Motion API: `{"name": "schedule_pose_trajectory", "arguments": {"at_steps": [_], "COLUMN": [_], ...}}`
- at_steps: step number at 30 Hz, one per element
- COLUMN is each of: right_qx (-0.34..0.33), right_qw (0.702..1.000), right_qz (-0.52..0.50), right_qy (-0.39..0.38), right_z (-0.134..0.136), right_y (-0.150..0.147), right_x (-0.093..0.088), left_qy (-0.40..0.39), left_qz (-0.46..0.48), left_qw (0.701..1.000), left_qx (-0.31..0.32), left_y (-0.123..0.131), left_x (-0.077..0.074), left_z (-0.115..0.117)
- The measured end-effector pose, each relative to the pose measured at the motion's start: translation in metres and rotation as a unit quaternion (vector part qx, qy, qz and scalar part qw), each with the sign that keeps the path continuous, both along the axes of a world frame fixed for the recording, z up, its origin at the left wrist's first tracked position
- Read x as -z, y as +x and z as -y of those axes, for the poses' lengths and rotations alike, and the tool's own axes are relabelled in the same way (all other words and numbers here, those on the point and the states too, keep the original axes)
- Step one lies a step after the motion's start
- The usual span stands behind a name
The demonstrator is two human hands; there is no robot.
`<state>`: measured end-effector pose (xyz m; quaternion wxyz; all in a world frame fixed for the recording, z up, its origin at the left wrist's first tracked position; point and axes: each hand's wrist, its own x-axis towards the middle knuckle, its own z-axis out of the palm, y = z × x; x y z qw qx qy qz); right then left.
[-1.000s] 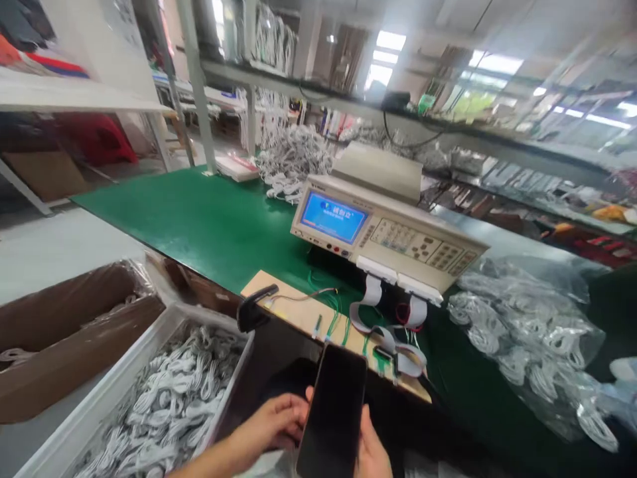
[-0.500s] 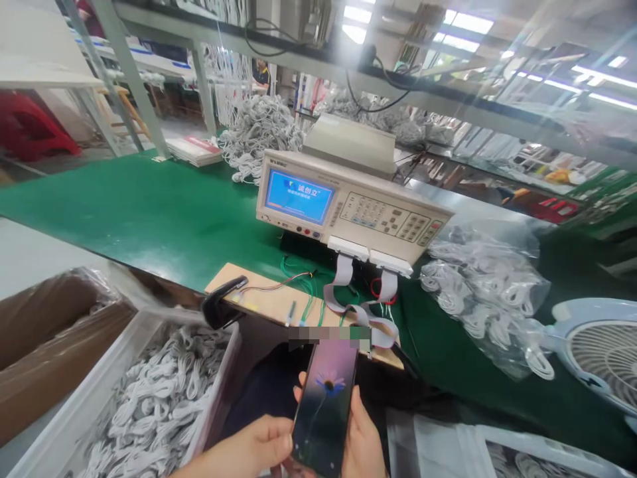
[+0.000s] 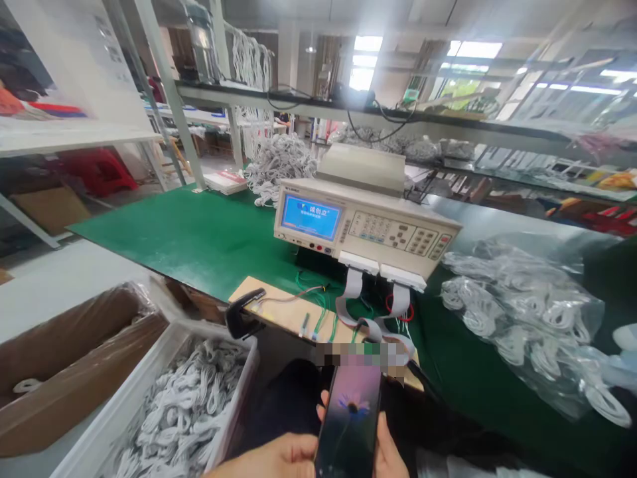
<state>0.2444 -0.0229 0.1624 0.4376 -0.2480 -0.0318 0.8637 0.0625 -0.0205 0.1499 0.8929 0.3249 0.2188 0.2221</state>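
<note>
A smartphone with a lit screen showing a flower stands upright at the bottom centre. My right hand grips its right edge. My left hand touches its lower left side with the thumb on the edge. Just beyond the phone lies a wooden board with wires and ribbon cables on a green bench. Behind the board stands a beige tester with a blue screen and a keypad.
A white bin of coiled white cables stands at lower left, next to a lined cardboard box. Clear bags of cables lie on the right. More cable bundles pile at the back under a shelf.
The phone screen went from dark to lit. The view swung left and back, and the phone and both hands sank lower in the frame.
</note>
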Motion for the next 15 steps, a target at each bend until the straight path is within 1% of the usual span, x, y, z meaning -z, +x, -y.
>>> {"name": "schedule_pose_trajectory", "arguments": {"at_steps": [2, 4, 9, 15], "right_qx": [-0.008, -0.019, -0.005, -0.012], "right_qw": [1.000, 0.999, 1.000, 1.000], "right_qz": [-0.023, -0.031, -0.013, -0.006], "right_qy": [-0.008, -0.012, -0.008, -0.007], "right_z": [0.002, 0.003, 0.003, 0.001], "right_y": [-0.001, -0.002, -0.004, -0.004], "right_x": [0.000, 0.000, 0.001, -0.001], "left_qy": [0.006, 0.021, 0.001, 0.018], "left_qz": [0.017, 0.021, 0.028, -0.008], "left_qw": [1.000, 1.000, 0.999, 1.000], "left_qx": [-0.006, 0.005, 0.017, 0.024], "left_y": [0.000, -0.001, -0.003, -0.005], "left_x": [0.005, 0.009, 0.009, 0.015], "left_z": [0.005, 0.006, 0.005, 0.004]}}
